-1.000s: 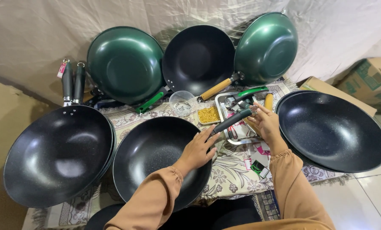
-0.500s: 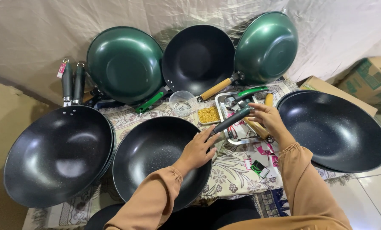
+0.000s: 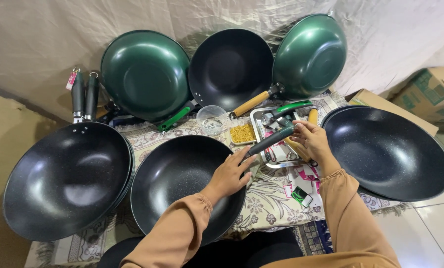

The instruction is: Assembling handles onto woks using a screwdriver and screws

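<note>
A black wok (image 3: 177,183) lies on the patterned cloth right in front of me. My left hand (image 3: 229,173) grips its right rim, thumb inside the bowl and fingers over the edge. A dark grey handle (image 3: 270,141) slants up and to the right from that rim. My right hand (image 3: 313,145) pinches the far end of this handle with its fingertips. Under the right hand lies a wooden handle (image 3: 292,147), on a metal tray (image 3: 259,118).
Two green woks (image 3: 145,74) (image 3: 308,54) and a black one (image 3: 230,67) lean on the backdrop. Stacked black woks sit at the left (image 3: 65,178) and right (image 3: 388,154). A clear cup (image 3: 212,119), a dish of yellow bits (image 3: 242,133), a green handle (image 3: 294,106), tags (image 3: 301,194) and cardboard boxes (image 3: 430,94) lie nearby.
My right forearm has shifted slightly to the right while its fingers stay at the handle's end. The left hand and the wok have hardly moved.
</note>
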